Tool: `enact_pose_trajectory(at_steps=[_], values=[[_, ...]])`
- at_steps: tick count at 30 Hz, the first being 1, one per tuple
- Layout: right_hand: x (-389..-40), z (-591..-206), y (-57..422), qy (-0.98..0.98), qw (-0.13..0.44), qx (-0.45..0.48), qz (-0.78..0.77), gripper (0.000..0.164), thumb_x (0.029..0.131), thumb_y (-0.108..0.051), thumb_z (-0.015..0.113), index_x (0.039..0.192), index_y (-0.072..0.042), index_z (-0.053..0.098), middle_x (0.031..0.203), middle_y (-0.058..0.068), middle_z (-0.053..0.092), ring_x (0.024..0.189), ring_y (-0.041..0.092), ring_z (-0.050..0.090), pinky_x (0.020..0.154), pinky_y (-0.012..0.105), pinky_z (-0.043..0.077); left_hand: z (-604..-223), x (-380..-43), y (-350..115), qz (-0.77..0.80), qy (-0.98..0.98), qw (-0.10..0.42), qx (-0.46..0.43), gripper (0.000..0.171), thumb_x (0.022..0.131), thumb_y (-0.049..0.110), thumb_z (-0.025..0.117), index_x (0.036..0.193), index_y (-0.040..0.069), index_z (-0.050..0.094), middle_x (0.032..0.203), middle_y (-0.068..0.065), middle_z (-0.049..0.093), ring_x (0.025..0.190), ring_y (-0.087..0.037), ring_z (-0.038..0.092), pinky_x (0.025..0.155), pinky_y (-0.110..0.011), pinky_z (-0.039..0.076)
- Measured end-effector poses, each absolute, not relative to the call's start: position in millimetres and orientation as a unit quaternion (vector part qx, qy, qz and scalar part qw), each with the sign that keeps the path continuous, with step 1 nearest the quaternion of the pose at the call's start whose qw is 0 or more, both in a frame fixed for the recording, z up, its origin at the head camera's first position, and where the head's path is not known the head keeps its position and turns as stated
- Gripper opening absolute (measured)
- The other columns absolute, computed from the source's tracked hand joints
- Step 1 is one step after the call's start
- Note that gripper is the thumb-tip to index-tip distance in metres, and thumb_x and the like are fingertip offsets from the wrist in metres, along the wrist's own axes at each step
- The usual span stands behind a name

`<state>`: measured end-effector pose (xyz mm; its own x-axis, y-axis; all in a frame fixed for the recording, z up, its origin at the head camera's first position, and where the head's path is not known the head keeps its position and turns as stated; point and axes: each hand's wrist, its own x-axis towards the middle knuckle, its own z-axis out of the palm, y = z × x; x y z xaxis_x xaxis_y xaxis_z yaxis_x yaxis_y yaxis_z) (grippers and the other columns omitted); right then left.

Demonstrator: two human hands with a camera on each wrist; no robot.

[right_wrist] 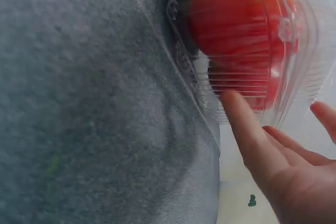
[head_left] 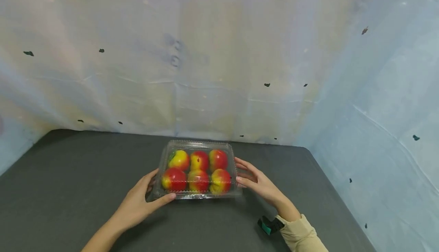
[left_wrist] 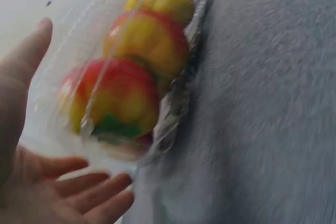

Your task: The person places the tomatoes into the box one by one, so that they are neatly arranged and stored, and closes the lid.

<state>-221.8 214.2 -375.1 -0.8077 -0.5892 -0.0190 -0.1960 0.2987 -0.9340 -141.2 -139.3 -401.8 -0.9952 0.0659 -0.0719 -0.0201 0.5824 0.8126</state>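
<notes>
A clear plastic box (head_left: 197, 144) stands on the dark table, its transparent lid over several round red-and-yellow fruits (head_left: 198, 179) that look like apples or peaches. At the box's left side is my left hand (head_left: 137, 202), its thumb by the front left corner. In the left wrist view that hand's fingers (left_wrist: 107, 195) are spread and loosely bent near the box's end. My right hand (head_left: 258, 183) lies along the right side. In the right wrist view one extended finger (right_wrist: 244, 129) touches the ribbed wall and the others stand apart from it.
The dark grey table (head_left: 85, 168) reaches back to a pale plastic sheet (head_left: 212, 73) hanging behind it, with another sheet (head_left: 387, 130) on the right. Small dark spots mark the sheets. A black and green band (head_left: 269, 225) is at the right wrist.
</notes>
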Motion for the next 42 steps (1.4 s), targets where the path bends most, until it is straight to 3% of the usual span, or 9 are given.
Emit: enact_pose_trajectory(at_steps=[3, 7, 11, 15, 20, 24, 31, 42], values=[[-219.5, -376.0, 215.2, 0.776, 0.202, -0.243, -0.546, 0.065, 0.098, -0.022, 0.055, 0.154, -0.016, 0.021, 0.155, 0.021, 0.022, 0.133, 0.044, 0.039, 0.095, 0.042, 0.05, -400.1, -137.0, -148.7, 0.484, 0.871, 0.076, 0.034, 0.085, 0.091, 0.055, 0.056, 0.151, 0.007, 0.021, 0.147, -0.028, 0.036, 0.127, -0.045, 0.046, 0.097, -0.056, 0.043], [-215.6, -378.6, 217.6, 0.767, 0.226, -0.232, -0.553, 0.066, 0.098, -0.019, 0.056, 0.154, -0.015, 0.021, 0.154, 0.024, 0.022, 0.13, 0.044, 0.043, 0.093, 0.045, 0.051, -401.0, -135.2, -158.1, 0.522, 0.846, 0.083, 0.064, 0.066, 0.099, 0.044, 0.048, 0.149, 0.008, 0.026, 0.14, -0.025, 0.046, 0.123, -0.039, 0.051, 0.094, -0.051, 0.048], [-212.9, -380.9, 216.9, 0.755, 0.245, -0.22, -0.567, 0.066, 0.098, -0.016, 0.056, 0.154, -0.013, 0.02, 0.15, 0.027, 0.027, 0.121, 0.039, 0.053, 0.091, 0.049, 0.051, -400.9, -136.4, -158.5, 0.536, 0.84, 0.062, 0.058, 0.059, 0.099, 0.034, 0.052, 0.146, 0.004, 0.032, 0.128, -0.019, 0.058, 0.109, -0.028, 0.062, 0.085, -0.04, 0.054], [-209.5, -379.0, 213.5, 0.752, 0.242, -0.184, -0.585, 0.068, 0.096, -0.012, 0.057, 0.153, -0.013, 0.02, 0.141, 0.029, 0.038, 0.107, 0.031, 0.062, 0.088, 0.051, 0.052, -400.3, -140.2, -154.2, 0.568, 0.819, 0.074, 0.019, 0.058, 0.098, 0.029, 0.055, 0.143, -0.001, 0.035, 0.113, -0.015, 0.065, 0.094, -0.022, 0.067, 0.076, -0.032, 0.056], [-203.5, -374.5, 210.1, 0.747, 0.251, -0.136, -0.6, 0.07, 0.094, -0.011, 0.059, 0.151, -0.003, 0.02, 0.115, 0.017, 0.06, 0.094, 0.027, 0.068, 0.083, 0.049, 0.055, -403.0, -142.3, -153.6, 0.63, 0.769, 0.111, 0.003, 0.057, 0.101, 0.026, 0.05, 0.14, -0.012, 0.032, 0.101, -0.017, 0.066, 0.089, -0.024, 0.068, 0.074, -0.033, 0.057], [-200.9, -374.1, 210.6, 0.732, 0.283, -0.109, -0.61, 0.068, 0.095, -0.013, 0.057, 0.149, 0.005, 0.02, 0.1, 0.009, 0.068, 0.086, 0.021, 0.07, 0.078, 0.039, 0.058, -403.5, -144.6, -154.5, 0.67, 0.728, 0.146, 0.007, 0.058, 0.102, 0.022, 0.046, 0.141, -0.015, 0.024, 0.093, -0.016, 0.065, 0.084, -0.024, 0.068, 0.074, -0.036, 0.058], [-201.4, -379.6, 210.2, 0.721, 0.294, -0.105, -0.619, 0.063, 0.094, -0.009, 0.054, 0.146, 0.008, 0.022, 0.089, 0.004, 0.068, 0.071, 0.01, 0.065, 0.068, 0.024, 0.055, -403.2, -145.7, -153.4, 0.686, 0.708, 0.167, 0.008, 0.044, 0.101, 0.016, 0.045, 0.126, -0.017, 0.033, 0.097, -0.017, 0.066, 0.084, -0.023, 0.068, 0.075, -0.035, 0.058], [-202.9, -385.6, 207.4, 0.704, 0.284, -0.113, -0.641, 0.065, 0.093, -0.005, 0.058, 0.144, 0.01, 0.022, 0.083, 0.001, 0.069, 0.067, 0.007, 0.064, 0.065, 0.021, 0.054, -402.0, -145.6, -149.6, 0.685, 0.717, 0.127, 0.012, 0.024, 0.097, 0.001, 0.046, 0.113, -0.015, 0.038, 0.085, -0.014, 0.068, 0.071, -0.017, 0.069, 0.069, -0.029, 0.058]])
